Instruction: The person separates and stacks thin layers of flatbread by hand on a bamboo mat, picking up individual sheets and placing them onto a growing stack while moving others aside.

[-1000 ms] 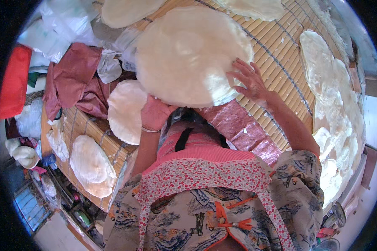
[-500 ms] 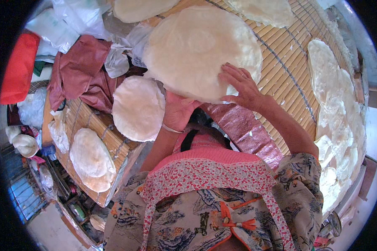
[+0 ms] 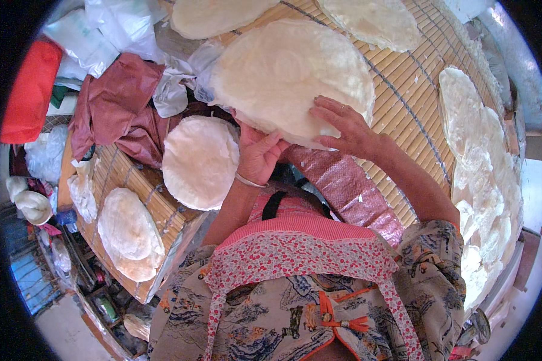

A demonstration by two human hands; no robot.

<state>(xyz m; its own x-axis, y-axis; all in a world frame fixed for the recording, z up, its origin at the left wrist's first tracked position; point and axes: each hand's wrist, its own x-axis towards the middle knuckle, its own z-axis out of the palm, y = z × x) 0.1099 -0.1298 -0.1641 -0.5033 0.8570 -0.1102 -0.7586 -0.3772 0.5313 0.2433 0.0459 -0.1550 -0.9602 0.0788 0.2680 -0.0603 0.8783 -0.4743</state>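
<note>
A large, round, thin cream-coloured sheet (image 3: 283, 72) lies ahead — the left hand (image 3: 259, 156) pinches its near edge, the right hand (image 3: 350, 131) rests open upon its near-right part.

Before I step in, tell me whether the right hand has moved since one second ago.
Yes, the right hand has moved left, away from the long dark cord across the bamboo mat.

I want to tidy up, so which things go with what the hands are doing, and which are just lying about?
With the hands:
- large, thin, pale round sheet, right hand on it, left hand at its edge
- slatted bamboo mat

Probably just lying about:
- crumpled maroon sheeting
- whitish plastic bags
</note>
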